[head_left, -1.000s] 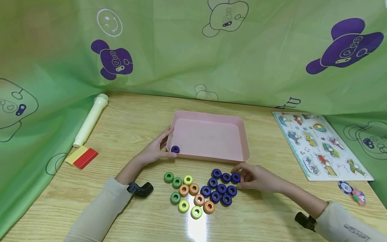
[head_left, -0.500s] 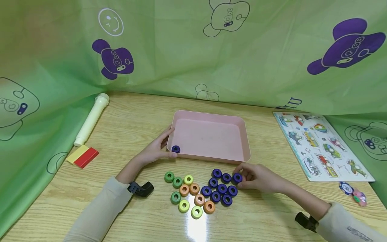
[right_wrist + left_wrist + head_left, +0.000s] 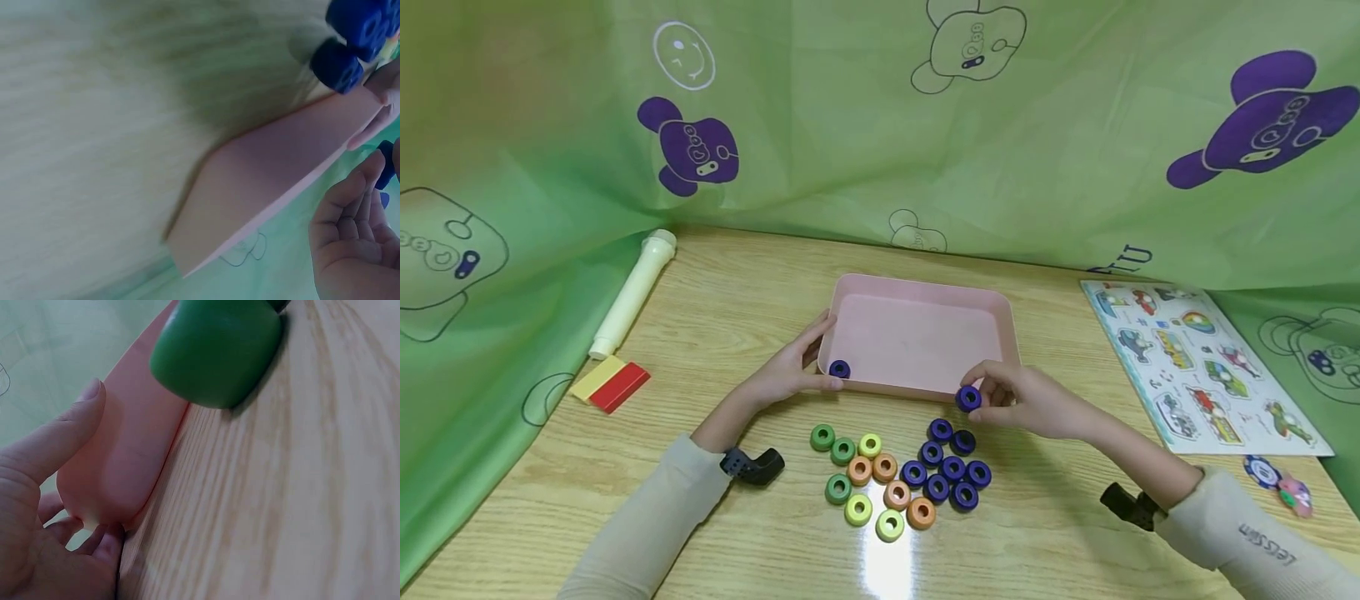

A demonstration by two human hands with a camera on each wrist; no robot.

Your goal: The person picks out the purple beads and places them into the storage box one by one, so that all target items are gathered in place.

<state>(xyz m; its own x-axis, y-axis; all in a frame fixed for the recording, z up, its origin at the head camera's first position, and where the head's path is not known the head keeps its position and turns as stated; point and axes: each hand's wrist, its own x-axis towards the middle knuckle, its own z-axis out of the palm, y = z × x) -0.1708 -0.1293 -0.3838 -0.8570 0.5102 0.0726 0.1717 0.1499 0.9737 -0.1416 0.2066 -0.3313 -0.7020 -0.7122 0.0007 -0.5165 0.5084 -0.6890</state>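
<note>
My left hand (image 3: 784, 373) grips the left near corner of a shallow pink tray (image 3: 917, 337), thumb along the front wall and fingers at the side. A single dark blue ring (image 3: 839, 368) lies inside that corner. Over the tray's front edge, toward its right end, my right hand (image 3: 1033, 402) pinches another dark blue ring (image 3: 968, 398) between thumb and fingers; the right wrist view shows this held ring (image 3: 385, 165) at the image edge. In front of the tray lie several more dark blue rings (image 3: 952, 468).
Green (image 3: 842, 451), yellow (image 3: 858, 509) and orange rings (image 3: 884, 467) lie left of the blue ones. A white microphone-shaped tube (image 3: 634, 293) and a yellow-red block (image 3: 611, 384) are at left. A picture puzzle board (image 3: 1206, 367) and a poker chip (image 3: 1262, 472) are at right.
My right hand has lifted a dark blue ring from the group's right end and carried it up and left to the tray's front edge. The left hand stays on the tray.
</note>
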